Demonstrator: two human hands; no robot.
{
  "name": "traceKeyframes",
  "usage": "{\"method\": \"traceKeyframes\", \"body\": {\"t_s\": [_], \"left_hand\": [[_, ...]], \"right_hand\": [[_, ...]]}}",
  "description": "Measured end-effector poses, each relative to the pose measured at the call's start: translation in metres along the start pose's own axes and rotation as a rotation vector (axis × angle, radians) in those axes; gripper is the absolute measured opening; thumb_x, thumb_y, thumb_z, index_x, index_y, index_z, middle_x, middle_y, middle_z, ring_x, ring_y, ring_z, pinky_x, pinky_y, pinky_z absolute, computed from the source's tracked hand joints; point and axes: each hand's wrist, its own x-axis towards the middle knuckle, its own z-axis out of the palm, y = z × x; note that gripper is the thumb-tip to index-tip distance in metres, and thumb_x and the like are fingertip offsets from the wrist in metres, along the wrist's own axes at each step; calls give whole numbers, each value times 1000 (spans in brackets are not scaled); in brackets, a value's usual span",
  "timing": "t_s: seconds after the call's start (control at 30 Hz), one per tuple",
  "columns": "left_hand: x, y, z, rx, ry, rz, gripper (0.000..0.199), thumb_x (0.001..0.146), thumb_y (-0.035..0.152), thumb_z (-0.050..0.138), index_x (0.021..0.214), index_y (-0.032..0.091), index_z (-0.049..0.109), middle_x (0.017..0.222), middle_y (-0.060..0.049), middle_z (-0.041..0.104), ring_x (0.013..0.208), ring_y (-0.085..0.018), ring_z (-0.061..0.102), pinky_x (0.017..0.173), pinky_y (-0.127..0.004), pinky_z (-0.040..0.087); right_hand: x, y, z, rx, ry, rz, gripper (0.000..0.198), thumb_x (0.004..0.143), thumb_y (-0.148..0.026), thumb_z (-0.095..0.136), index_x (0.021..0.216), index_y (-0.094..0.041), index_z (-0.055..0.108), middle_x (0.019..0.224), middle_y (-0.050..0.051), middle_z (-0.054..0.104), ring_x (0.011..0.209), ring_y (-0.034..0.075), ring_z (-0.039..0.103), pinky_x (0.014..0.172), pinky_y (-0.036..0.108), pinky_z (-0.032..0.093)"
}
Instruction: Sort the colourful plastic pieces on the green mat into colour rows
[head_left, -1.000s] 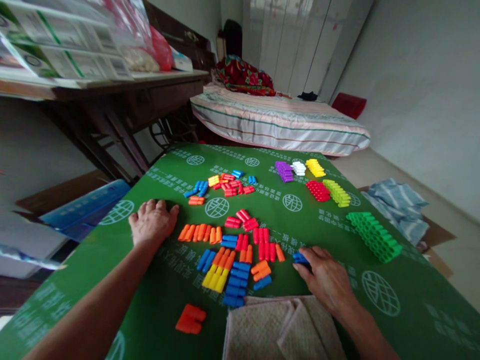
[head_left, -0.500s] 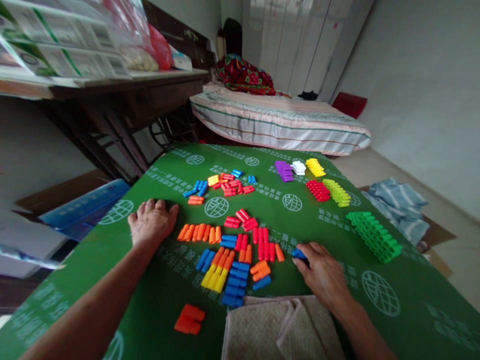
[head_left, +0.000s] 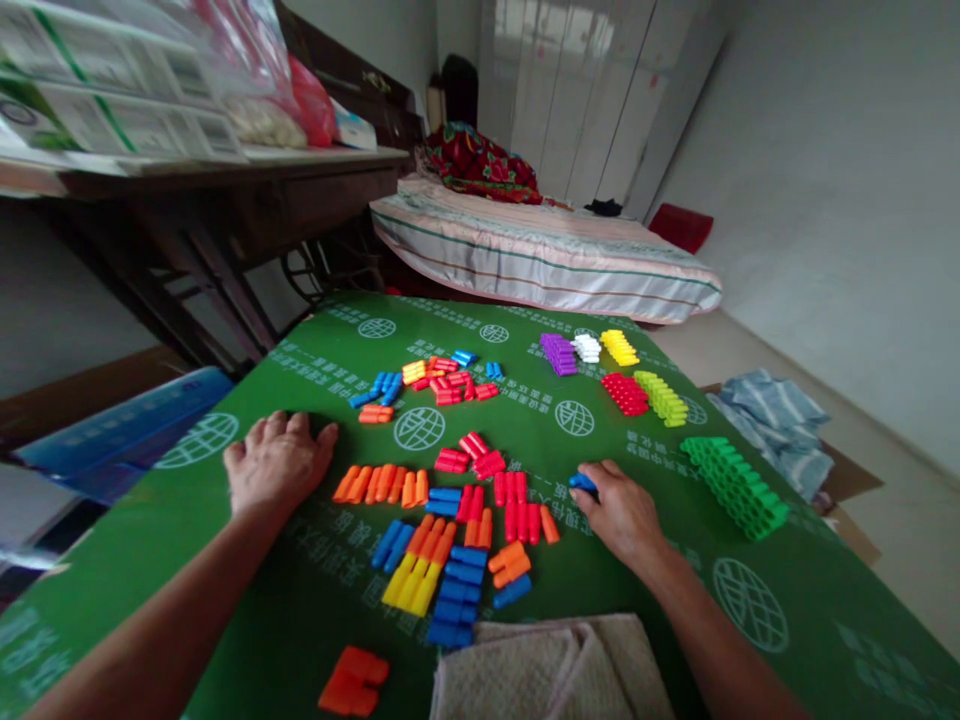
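Note:
My right hand (head_left: 619,510) is closed round a blue plastic building block (head_left: 581,484), just above or on the green board (head_left: 540,590); I cannot tell if the block touches it. My left hand (head_left: 274,465) lies palm down on the board's left side, fingers spread, holding nothing. Between the hands are bullet-shaped blocks in groups: a row of orange blocks (head_left: 379,486), red blocks (head_left: 516,505), yellow blocks (head_left: 410,585) joined to orange ones, and a stack of blue blocks (head_left: 457,598). Nearest me sits an orange block group (head_left: 354,682).
A folded beige cloth (head_left: 555,670) lies at the board's front edge. Sorted blocks stand at the right: green (head_left: 735,487), red (head_left: 624,394), lime (head_left: 661,398), purple (head_left: 558,354), white (head_left: 586,348) and yellow (head_left: 619,347). A mixed pile (head_left: 442,380) lies farther back. Beyond is a bed (head_left: 540,245).
The camera view has shifted slightly, so everything sits a little left and lower. My right hand still grips the blue building block, and my left hand stays flat on the board.

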Motion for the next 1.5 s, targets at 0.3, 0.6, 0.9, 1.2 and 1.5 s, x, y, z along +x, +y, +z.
{"method": "traceKeyframes", "body": {"t_s": [0.3,0.6,0.9,1.2,1.5], "left_hand": [[4,-1,1,25,0,-6,66,88,57,12,118,13,51,134,-18,47,131,-37,35,104,-54,33],[2,-2,-1,33,3,7,68,86,59,9,114,15,52,134,-18,47,131,-36,35,103,-53,33],[6,-4,2,59,-12,-13,74,85,60,5,122,15,50,139,-17,44,132,-36,34,104,-54,33],[6,-3,0,76,-27,-23,78,83,61,1,123,15,49,139,-17,44,132,-35,34,104,-52,32],[4,-2,-3,81,-32,-27,79,83,61,0,125,14,48,141,-17,43,135,-35,32,106,-52,32]], "right_hand": [[20,-1,-1,27,19,1,29,90,-33,53,117,-25,62,112,5,64,92,17,64,74,26,44],[69,3,-11,-27,20,41,22,90,-35,54,105,-25,65,104,4,65,89,17,63,71,26,42],[106,13,-11,-38,30,70,26,89,-36,54,110,-24,66,109,5,65,95,17,63,77,24,43],[116,15,-12,-77,45,69,23,91,-36,54,106,-24,66,107,6,65,94,17,64,74,25,43],[113,12,-18,-114,62,198,50,93,-57,42,115,-15,61,105,17,68,97,26,66,77,33,47]]}}
